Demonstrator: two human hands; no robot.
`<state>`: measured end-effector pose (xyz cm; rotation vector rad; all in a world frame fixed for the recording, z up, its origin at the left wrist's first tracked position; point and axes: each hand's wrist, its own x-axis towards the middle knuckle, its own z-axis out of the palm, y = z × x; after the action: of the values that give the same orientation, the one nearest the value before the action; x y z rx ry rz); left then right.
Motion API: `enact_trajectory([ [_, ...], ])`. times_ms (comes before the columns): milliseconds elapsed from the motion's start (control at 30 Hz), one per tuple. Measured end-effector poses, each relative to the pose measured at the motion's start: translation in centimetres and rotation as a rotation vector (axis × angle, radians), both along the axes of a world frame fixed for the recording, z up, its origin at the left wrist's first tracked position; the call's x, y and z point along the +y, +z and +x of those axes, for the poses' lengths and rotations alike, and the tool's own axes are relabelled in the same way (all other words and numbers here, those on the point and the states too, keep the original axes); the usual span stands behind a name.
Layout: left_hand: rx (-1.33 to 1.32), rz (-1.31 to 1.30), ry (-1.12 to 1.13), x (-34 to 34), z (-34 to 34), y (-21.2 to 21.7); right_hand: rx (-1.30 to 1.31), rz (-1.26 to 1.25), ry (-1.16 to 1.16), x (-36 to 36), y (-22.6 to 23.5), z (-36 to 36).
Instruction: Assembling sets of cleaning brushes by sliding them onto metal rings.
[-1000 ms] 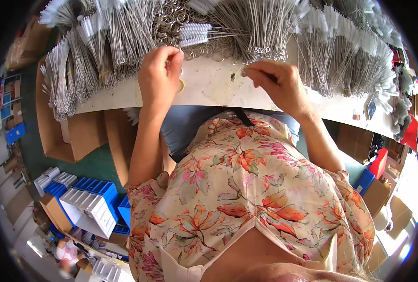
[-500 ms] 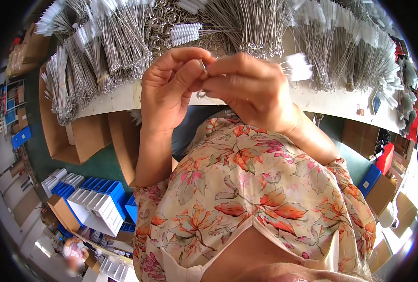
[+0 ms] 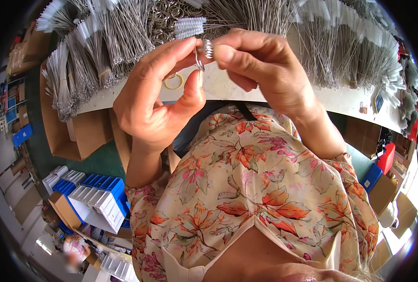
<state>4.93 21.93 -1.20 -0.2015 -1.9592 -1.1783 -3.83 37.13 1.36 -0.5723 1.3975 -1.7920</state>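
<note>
- Left hand (image 3: 159, 101) raised close under the camera, fingers curled partway. Thumb and forefinger tip pinch a small metal ring (image 3: 199, 63), held on edge, prob. so its gap faces the other hand.
- Right hand (image 3: 260, 70) just beside the left, fingertips nearly touching it. Closed down to a pinch on a small white brush (image 3: 208, 48) w/ twisted wire stem. Stem end sits right at the ring, looks like it's being threaded on, can't tell if it's through yet.
- Both hands lifted off the bench, near the eyes: fine work, parts tiny.
- Beyond the fingertips: white worktable (image 3: 228, 89), its edge running behind both hands.
- Just past the left thumb, on the table: a yellow rubber band (image 3: 174, 82), lying flat, apart from the hands.
- Further out past both hands: bundles of wire brushes (image 3: 115, 33), laid in fans w/ loop ends toward the person, so within easy reach. One loose white brush head (image 3: 190, 27) lies above the pinch point.
- A heap of loose rings (image 3: 164, 19) beyond the left fingertips, same reach.
- Below left forearm, floor level: blue and white bins (image 3: 98, 195), cardboard boxes (image 3: 73, 136) under the table.
</note>
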Motion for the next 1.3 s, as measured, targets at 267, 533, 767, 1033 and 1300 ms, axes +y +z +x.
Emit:
enact_trajectory([
  [267, -0.089, 0.041, -0.080, -1.2, 0.0, -0.4, 0.139, 0.006, -0.024, -1.5, -0.8, 0.0],
  [533, -0.226, 0.268, -0.304, -3.5, 0.2, 0.1, 0.297, 0.166, 0.056, -2.2, 0.0, -0.7],
  [767, -0.761, 0.210, -0.220, -5.9, 1.7, -1.5, 0.911, 0.377, -0.164, -0.7, -7.8, 1.8],
  [1033, -0.810, -0.167, 0.760, -29.5, 3.8, -1.0, 1.530, 0.311, -0.153, 2.0, -11.3, 2.3],
  [1300, -1.296, -0.286, 0.747, -32.2, 0.3, -4.1, 1.489, 0.309, -0.201, 1.6, -11.7, 2.1],
])
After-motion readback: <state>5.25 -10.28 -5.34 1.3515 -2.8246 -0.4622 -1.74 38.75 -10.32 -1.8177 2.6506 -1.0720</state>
